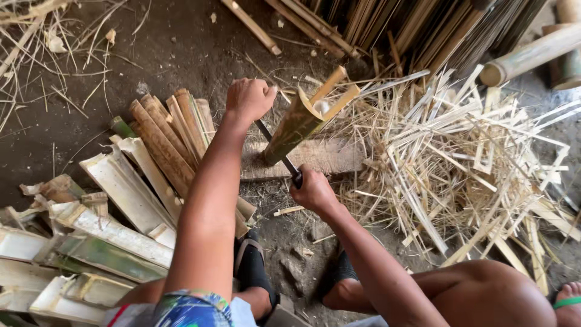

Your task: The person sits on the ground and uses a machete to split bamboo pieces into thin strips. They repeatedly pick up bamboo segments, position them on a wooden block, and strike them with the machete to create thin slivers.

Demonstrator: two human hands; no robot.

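The right hand (313, 192) is closed around the knife (279, 154) handle, the dark blade running up behind the bamboo piece (298, 121). The left hand (248, 100) is a closed fist at the blade's far end, seemingly pressing on its back; what it grips, I cannot tell. The bamboo stands tilted on a wooden block (327, 156), its top already split open. It looks stiff, light and hollow, likely to cleave along the grain, with sharp edges; the smooth green skin low down seems the safer place to hold. Split slabs (130, 194) lie stacked to the left, thin strips (460, 163) heaped to the right, all on a dark dirt floor (181, 48).
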